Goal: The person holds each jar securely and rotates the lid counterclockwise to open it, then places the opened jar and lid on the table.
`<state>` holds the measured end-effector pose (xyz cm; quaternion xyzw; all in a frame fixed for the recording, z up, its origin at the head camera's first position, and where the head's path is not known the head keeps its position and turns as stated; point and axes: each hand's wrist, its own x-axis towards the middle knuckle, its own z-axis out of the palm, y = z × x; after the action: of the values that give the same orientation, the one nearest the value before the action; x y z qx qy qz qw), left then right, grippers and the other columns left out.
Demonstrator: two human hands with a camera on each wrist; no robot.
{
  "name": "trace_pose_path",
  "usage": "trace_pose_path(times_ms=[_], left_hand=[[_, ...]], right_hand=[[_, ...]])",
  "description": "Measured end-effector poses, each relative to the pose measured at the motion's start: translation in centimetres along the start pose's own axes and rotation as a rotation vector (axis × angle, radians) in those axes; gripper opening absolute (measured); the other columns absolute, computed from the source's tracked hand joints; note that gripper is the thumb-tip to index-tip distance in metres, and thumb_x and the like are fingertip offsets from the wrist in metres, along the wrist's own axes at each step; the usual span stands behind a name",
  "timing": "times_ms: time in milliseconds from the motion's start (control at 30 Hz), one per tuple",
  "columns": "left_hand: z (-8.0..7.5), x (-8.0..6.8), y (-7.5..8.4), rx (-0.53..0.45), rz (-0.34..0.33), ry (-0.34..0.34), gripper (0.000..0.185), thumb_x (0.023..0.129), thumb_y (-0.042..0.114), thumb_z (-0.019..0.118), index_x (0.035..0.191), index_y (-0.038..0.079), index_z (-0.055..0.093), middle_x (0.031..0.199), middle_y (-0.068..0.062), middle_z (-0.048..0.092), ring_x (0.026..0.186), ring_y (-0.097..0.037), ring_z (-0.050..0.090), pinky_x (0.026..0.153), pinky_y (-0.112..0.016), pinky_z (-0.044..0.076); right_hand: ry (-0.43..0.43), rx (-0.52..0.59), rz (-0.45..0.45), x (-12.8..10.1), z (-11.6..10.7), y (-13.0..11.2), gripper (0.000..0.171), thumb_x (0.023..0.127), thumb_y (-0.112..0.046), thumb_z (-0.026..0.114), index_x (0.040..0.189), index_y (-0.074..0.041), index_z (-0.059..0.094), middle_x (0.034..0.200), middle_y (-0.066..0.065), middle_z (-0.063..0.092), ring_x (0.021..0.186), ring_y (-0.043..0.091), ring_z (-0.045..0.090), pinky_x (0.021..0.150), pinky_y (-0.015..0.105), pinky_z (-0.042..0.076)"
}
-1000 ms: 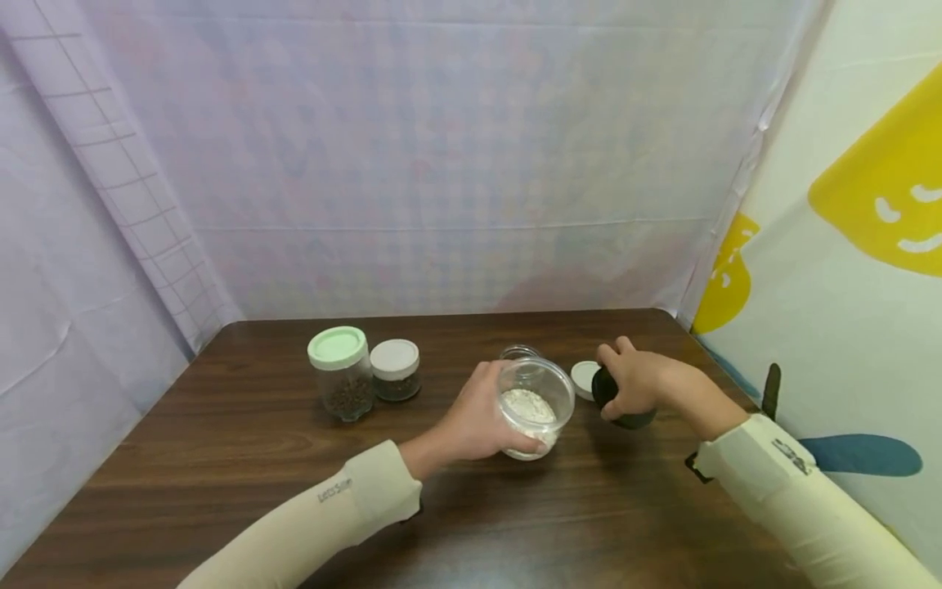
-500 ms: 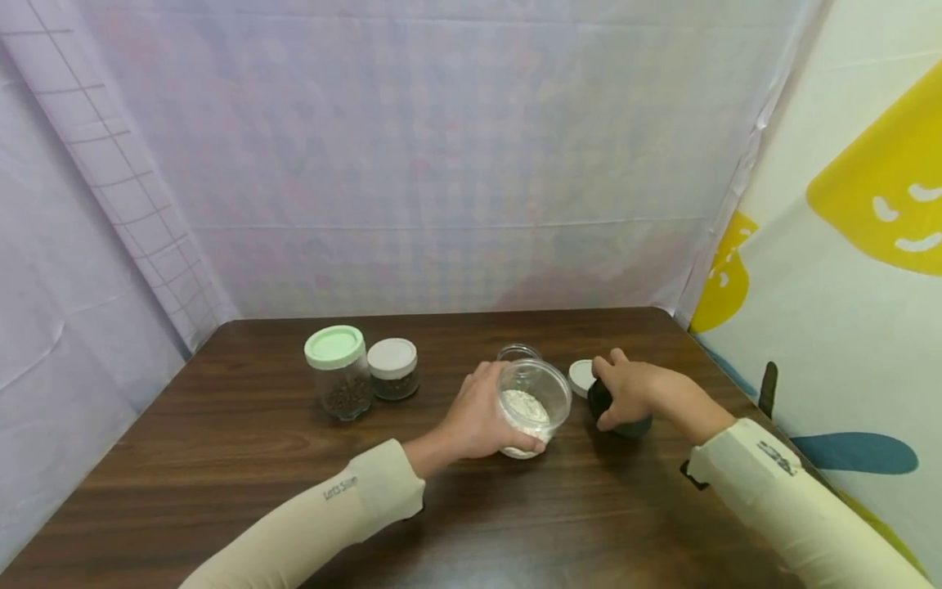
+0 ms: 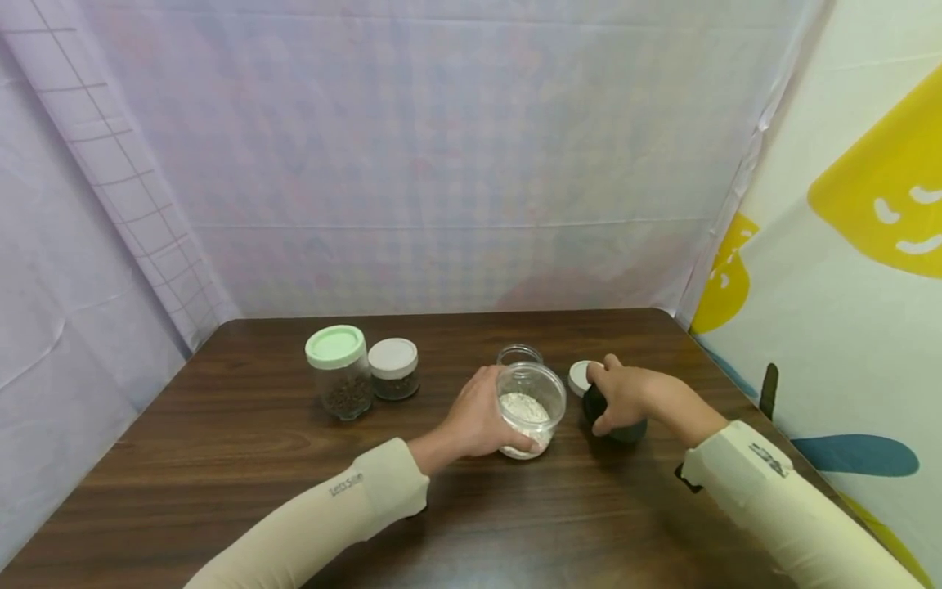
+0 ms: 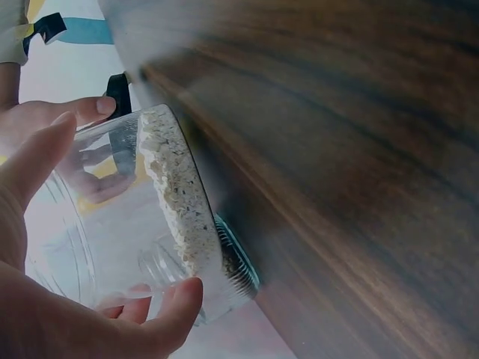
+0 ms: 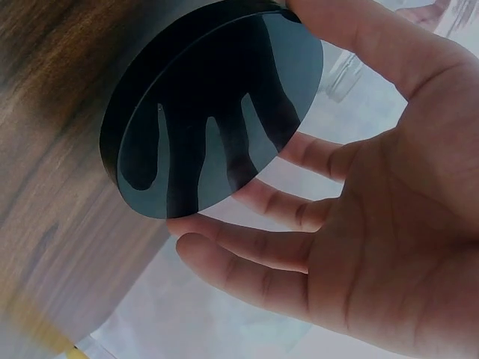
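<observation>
My left hand (image 3: pixel 482 415) grips a clear round jar (image 4: pixel 105 198) from its left side, the thumb towards me. The jar's mouth is uncovered, and white flakes (image 4: pixel 176 191) fill its lower part. To the right of it my right hand (image 3: pixel 625 398) holds a round black lid (image 5: pixel 213 112) by the rim, thumb on one side and fingers on the other. The lid is tilted, its glossy face turned to the palm in the right wrist view. Jar and lid are apart. Whether the jar's base touches the table cannot be told.
Behind the held jar stands a second clear jar (image 3: pixel 519 353), partly hidden. A white lid (image 3: pixel 580 378) lies beyond my right hand. At left on the brown table (image 3: pixel 243 425) stand a green-lidded jar (image 3: pixel 340 372) and a white-lidded jar (image 3: pixel 394 370), both with dark contents.
My right hand has moved slightly left with the black lid, closer to the jar. The jar in my left hand has shifted a little left. Both grips stay the same.
</observation>
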<state>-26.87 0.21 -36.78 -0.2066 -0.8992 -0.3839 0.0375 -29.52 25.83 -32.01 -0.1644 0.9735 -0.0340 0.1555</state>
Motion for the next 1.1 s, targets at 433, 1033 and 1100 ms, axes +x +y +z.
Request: trace_pose_path(times_ms=[433,1033,1100], left_hand=[[0.2,0.5,-0.7,-0.050,-0.023,0.001,0.107,0.051,0.032,0.103,0.140,0.001,0.051,0.136,-0.016,0.059,0.128,-0.034,0.055,0.111,-0.047,0.043],[-0.1,0.0,-0.9,-0.074,-0.100,-0.014,0.124,0.053,0.037,0.102,0.152,0.007,0.033,0.143,-0.019,0.053,0.133,-0.037,0.051,0.111,-0.050,0.043],[-0.3,-0.1,-0.9,-0.075,-0.075,-0.019,0.127,0.053,0.039,0.102,0.153,0.007,0.031,0.143,-0.018,0.050,0.132,-0.036,0.050,0.111,-0.051,0.042]], right_hand=[[-0.025,0.004,0.007,0.0,0.0,-0.2,0.072,0.080,-0.034,0.085,0.133,-0.006,0.046,0.122,0.019,0.039,0.089,0.028,0.059,0.078,0.044,0.051],[-0.032,0.010,-0.023,0.4,0.9,-0.1,0.070,0.080,-0.033,0.084,0.133,-0.005,0.048,0.122,0.018,0.044,0.093,0.026,0.059,0.083,0.047,0.052],[-0.032,0.009,-0.019,0.4,1.0,-0.1,0.070,0.080,-0.033,0.084,0.133,-0.004,0.048,0.122,0.019,0.044,0.093,0.027,0.059,0.083,0.047,0.052]])
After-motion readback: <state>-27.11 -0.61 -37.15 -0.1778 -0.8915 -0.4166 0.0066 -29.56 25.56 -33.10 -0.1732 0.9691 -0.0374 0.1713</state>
